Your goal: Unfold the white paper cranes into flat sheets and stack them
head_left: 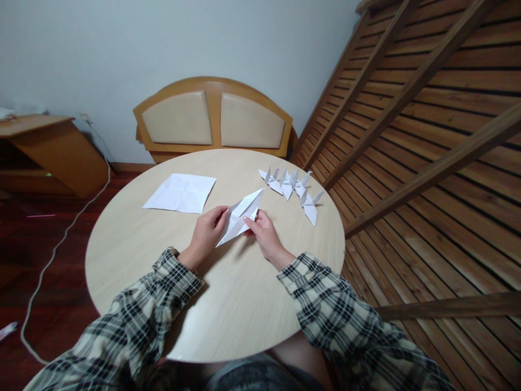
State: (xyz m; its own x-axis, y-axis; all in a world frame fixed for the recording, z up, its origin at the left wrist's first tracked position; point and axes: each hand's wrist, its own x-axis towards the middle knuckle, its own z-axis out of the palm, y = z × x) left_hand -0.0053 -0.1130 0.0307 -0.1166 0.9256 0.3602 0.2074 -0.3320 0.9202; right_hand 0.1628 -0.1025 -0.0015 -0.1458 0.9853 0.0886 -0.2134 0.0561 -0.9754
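A white sheet of paper folded into a long pointed diamond (241, 218) is held above the table between my two hands. My left hand (209, 231) pinches its left edge, thumb on top. On the opposite edge, my right hand (264, 232) grips it with the thumb lying on the upper face and the fingers beneath. The diamond is tilted, one tip toward the upper right and the other toward the lower left. Behind my left hand, a creased, flat sheet of white paper (181, 193) lies on the table. Several folded paper cranes (287, 187) stand to the right.
The round pale wooden table (228, 304) extends close to my lap. Beyond it stands a padded wooden headboard (214, 117) against the wall. A slatted wooden partition (427, 163) rises on the right. A white cable (61, 241) runs along the floor beside a desk (57, 155) on the left.
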